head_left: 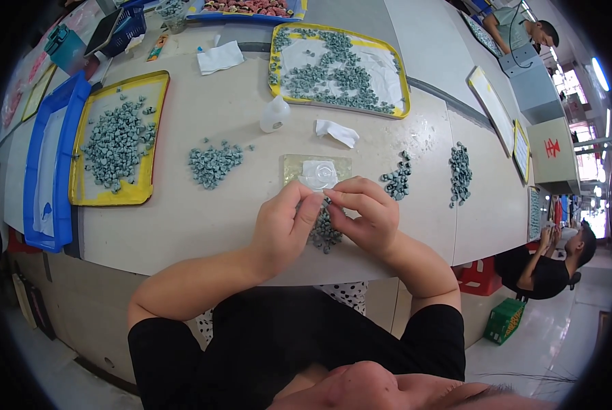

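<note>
Above the near part of the table (190,225), the left hand (282,222) and the right hand (366,215) meet, thumbs and forefingers pinched on what appears to be a small piece (324,194), too covered by the fingers to identify with certainty. Below them lies a pile of grey-green pieces (326,236); if the held one is alike, it should be light and stiff, possibly liable to chip, and best taken by opposite edges between the finger pads, since a smooth face may slip. Just beyond the fingertips rests a translucent pad (291,167) bearing a round white disc (321,175). Farther out are a left heap (214,165), a near right heap (397,178), a far right heap (460,174) and a yellow-edged tray (138,194) of similar pieces.
</note>
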Demonstrator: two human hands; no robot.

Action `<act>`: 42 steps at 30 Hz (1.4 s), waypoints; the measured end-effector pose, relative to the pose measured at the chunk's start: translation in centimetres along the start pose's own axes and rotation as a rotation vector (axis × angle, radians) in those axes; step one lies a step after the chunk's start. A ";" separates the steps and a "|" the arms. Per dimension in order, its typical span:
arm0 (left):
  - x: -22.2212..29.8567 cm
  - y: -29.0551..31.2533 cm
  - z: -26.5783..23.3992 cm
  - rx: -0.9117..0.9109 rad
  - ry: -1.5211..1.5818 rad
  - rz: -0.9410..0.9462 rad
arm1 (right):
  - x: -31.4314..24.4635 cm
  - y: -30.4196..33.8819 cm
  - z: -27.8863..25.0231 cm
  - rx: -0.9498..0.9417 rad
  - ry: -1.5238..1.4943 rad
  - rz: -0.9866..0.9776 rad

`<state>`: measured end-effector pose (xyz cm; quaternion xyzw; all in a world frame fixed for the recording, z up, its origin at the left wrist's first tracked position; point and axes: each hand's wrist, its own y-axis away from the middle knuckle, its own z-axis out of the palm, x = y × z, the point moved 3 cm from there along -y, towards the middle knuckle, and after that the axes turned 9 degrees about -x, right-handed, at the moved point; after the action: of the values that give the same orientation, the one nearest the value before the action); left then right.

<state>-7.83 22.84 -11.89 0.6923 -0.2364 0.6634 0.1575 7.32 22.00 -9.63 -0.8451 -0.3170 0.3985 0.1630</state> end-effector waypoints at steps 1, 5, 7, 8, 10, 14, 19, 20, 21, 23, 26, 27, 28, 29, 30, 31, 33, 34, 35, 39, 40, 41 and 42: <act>-0.1 -0.1 0.0 0.025 0.098 -0.021 | 0.0 0.0 0.0 -0.014 -0.002 -0.007; -0.5 -0.7 -0.9 0.104 0.654 -0.314 | 0.0 -0.2 -0.4 -0.146 0.022 -0.015; -0.8 -1.1 -1.3 0.139 0.798 -0.387 | 0.1 -0.4 -0.4 -0.234 0.019 -0.082; -1.1 -1.2 -1.4 0.174 0.941 -0.460 | 0.1 -0.4 -0.4 -0.321 0.016 -0.149; -1.8 -1.3 -1.5 0.182 1.096 -0.532 | 0.1 -0.5 -0.9 -0.320 0.033 -0.165; -2.5 -1.8 -2.7 0.090 1.669 -0.503 | 1.8 0.3 -3.8 -0.173 0.253 -0.030; -1.1 -2.5 -3.1 0.291 1.664 -0.291 | 6.3 1.0 -10.0 0.011 0.389 0.542; -0.8 -2.5 -2.3 0.354 1.609 -0.378 | 7.2 2.0 -11.0 0.018 0.399 0.545; -0.7 -2.4 -1.8 0.419 1.549 -0.463 | 8.0 2.7 -11.6 -0.059 0.448 0.663; -0.8 -2.4 -1.3 0.340 1.480 -0.429 | 9.0 3.7 -12.3 -0.134 0.497 0.783; -0.9 -2.2 -1.3 0.219 1.350 -0.344 | 9.1 3.7 -11.7 -0.232 0.473 0.929; -0.8 -2.1 -1.4 0.168 1.294 -0.291 | 9.4 3.8 -11.4 -0.217 0.437 0.922; -0.8 -2.1 -1.3 0.174 1.291 -0.291 | 9.6 3.9 -11.1 -0.202 0.400 0.914; -0.8 -2.1 -1.1 0.153 1.267 -0.303 | 9.5 3.8 -10.9 -0.204 0.395 0.912; -0.9 -2.0 -1.0 0.138 1.243 -0.315 | 9.3 3.6 -10.6 -0.210 0.400 0.892; -1.0 -1.9 -1.2 0.149 1.241 -0.315 | 9.1 3.4 -10.3 -0.214 0.406 0.871; -1.0 -1.8 -1.1 0.071 1.205 -0.375 | 8.4 2.8 -9.7 -0.234 0.424 0.858; -0.9 -1.8 -1.2 0.076 1.205 -0.374 | 8.0 2.6 -9.4 -0.247 0.449 0.849; -0.7 -1.9 -1.3 0.080 1.177 -0.375 | 7.7 2.5 -9.1 -0.249 0.447 0.846; -1.0 -1.8 -1.5 0.067 1.228 -0.437 | 5.6 1.4 -7.8 -0.114 0.309 0.730; -0.9 -1.8 -1.4 0.068 1.228 -0.437 | 5.3 1.3 -7.3 -0.093 0.133 0.819; -0.6 -1.8 -1.2 0.088 1.232 -0.468 | 5.1 1.3 -6.7 -0.094 0.133 0.819; -0.4 -1.8 -1.0 0.107 1.234 -0.500 | 4.8 1.3 -6.2 -0.116 0.114 0.758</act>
<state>-7.76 24.93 -12.09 0.2266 0.0981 0.8921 0.3784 14.92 24.10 -9.15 -0.9309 0.0053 0.3642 -0.0263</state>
